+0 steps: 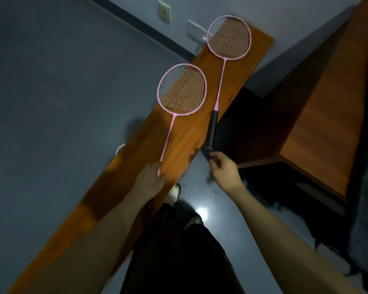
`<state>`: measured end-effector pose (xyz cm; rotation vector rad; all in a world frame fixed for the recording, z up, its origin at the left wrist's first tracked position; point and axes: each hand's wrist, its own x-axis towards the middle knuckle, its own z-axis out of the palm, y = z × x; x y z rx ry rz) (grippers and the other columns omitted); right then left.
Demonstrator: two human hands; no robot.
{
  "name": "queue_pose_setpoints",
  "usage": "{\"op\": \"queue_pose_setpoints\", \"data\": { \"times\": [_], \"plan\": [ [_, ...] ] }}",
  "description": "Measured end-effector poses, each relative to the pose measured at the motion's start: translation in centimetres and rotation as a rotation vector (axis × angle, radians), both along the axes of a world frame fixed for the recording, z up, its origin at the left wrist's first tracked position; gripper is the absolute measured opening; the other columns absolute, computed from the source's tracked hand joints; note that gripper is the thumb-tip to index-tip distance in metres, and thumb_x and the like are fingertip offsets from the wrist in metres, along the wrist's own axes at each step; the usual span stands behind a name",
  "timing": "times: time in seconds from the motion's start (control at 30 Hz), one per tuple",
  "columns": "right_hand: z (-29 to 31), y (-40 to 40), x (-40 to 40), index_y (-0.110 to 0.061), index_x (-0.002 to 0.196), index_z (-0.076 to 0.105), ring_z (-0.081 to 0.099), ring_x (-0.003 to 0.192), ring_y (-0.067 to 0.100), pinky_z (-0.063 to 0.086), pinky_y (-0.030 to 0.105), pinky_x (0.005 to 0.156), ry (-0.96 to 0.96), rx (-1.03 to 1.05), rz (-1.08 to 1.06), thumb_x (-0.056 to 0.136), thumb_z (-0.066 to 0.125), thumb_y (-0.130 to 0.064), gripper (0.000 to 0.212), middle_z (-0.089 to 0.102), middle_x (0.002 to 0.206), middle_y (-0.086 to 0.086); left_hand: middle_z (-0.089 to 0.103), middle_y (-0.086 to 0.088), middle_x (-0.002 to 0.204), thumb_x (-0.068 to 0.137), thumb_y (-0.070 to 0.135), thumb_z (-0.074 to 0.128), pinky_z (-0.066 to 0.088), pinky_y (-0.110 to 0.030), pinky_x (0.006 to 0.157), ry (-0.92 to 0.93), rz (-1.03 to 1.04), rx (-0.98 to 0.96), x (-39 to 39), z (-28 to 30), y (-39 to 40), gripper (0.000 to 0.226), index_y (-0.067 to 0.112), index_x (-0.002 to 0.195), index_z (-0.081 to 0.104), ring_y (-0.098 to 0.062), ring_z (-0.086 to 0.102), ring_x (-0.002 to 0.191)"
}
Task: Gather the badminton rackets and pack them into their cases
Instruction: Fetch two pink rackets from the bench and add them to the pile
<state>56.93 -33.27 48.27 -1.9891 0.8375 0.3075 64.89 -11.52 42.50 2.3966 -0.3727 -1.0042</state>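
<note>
Two pink badminton rackets show above a long wooden shelf (185, 132). My left hand (152, 179) grips the near racket (182, 90) low on its thin pink shaft, and the handle is hidden in my fist. The far racket (228, 37) lies along the shelf, its head near the far end and its black handle (212, 128) sticking out over the right edge. My right hand (223, 166) pinches the butt end of that black handle with curled fingers. No racket case can be seen.
A larger wooden desk (327, 107) stands at the right, with a dark gap between it and the shelf. Wall sockets (164, 11) sit on the grey wall behind. My legs and a shoe (174, 193) are on the glossy floor below.
</note>
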Motion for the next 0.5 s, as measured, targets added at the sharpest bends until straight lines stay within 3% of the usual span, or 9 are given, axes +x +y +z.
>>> {"op": "queue_pose_setpoints", "data": {
  "times": [0.1,0.2,0.27,0.37,0.5],
  "plan": [
    [-2.7,-1.0,4.3,-0.007,0.126,0.052,0.058,0.094,0.016,0.043,0.017,0.074,-0.025,-0.028,-0.089,0.096,0.047,-0.012,0.031,0.061,0.116,0.009,0.054,-0.013,0.115,0.088,0.034,0.048,0.049,-0.043,0.086,-0.054,-0.115,0.012,4.3,-1.6,-3.1,0.047,0.013,0.13,0.043,-0.031,0.058,0.098],
    [-5.6,-1.0,6.7,-0.01,0.124,0.053,0.052,0.081,0.003,0.04,0.004,0.06,0.02,-0.014,-0.152,0.096,0.047,-0.01,0.029,0.057,0.118,0.007,0.048,-0.012,0.124,0.091,0.028,0.049,0.046,-0.039,0.089,-0.19,-0.302,0.094,7.5,-4.2,-5.1,0.055,0.012,0.14,0.029,-0.027,0.053,0.103],
    [-7.1,-1.1,7.6,-0.013,0.126,0.051,0.051,0.095,0.008,0.041,0.008,0.073,0.011,-0.056,-0.174,0.095,0.047,-0.011,0.031,0.052,0.123,0.007,0.044,-0.011,0.128,0.09,0.031,0.05,0.041,-0.038,0.095,-0.192,-0.317,0.143,9.4,-6.3,-6.1,0.062,0.015,0.143,0.021,-0.027,0.047,0.113],
    [-9.5,-1.9,8.9,-0.016,0.132,0.046,0.043,0.12,0.019,0.042,0.032,0.101,-0.011,-0.165,-0.225,0.093,0.051,-0.013,0.039,0.039,0.132,0.007,0.034,-0.012,0.137,0.088,0.028,0.057,0.036,-0.039,0.102,-0.15,-0.208,0.135,10.7,-8.7,-7.5,0.075,0.017,0.145,0.009,-0.03,0.039,0.124],
    [-12.2,-2.5,10.2,-0.021,0.138,0.036,0.036,0.128,0.024,0.036,0.035,0.107,0.005,-0.271,-0.259,0.09,0.058,-0.015,0.053,0.03,0.138,0.008,0.035,-0.016,0.133,0.091,0.015,0.052,0.038,-0.035,0.099,-0.191,-0.052,-0.088,10.4,-10.8,-7.6,0.065,0.013,0.145,0.017,-0.031,0.042,0.119]
  ]
}}
